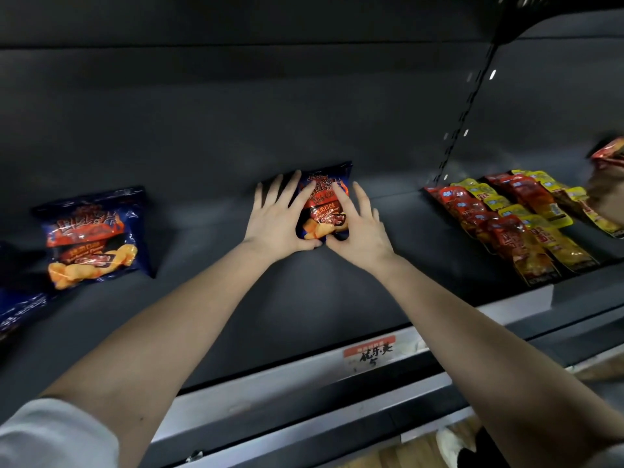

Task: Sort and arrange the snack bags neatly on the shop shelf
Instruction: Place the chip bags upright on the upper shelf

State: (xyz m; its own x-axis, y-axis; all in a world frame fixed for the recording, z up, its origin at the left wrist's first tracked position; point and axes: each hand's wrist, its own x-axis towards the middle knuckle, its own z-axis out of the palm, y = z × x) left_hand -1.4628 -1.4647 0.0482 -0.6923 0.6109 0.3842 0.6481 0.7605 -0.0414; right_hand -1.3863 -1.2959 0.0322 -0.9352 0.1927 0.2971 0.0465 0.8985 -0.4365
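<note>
A dark blue and red chip bag (325, 204) lies at the back middle of the dark shelf (236, 298). My left hand (278, 217) lies on its left side and my right hand (358, 224) on its right side. The fingers of both are spread and straight, and the thumbs meet under the bag's near edge. A second bag of the same kind (93, 234) lies flat at the left. The blue corner of a third bag (17, 309) shows at the far left edge.
Rows of small red and yellow snack packets (513, 217) fill the shelf section on the right, past a slotted upright (462, 126). Another person's hand (607, 190) holds a red packet at the far right. A handwritten price tag (371, 354) sits on the shelf's front rail.
</note>
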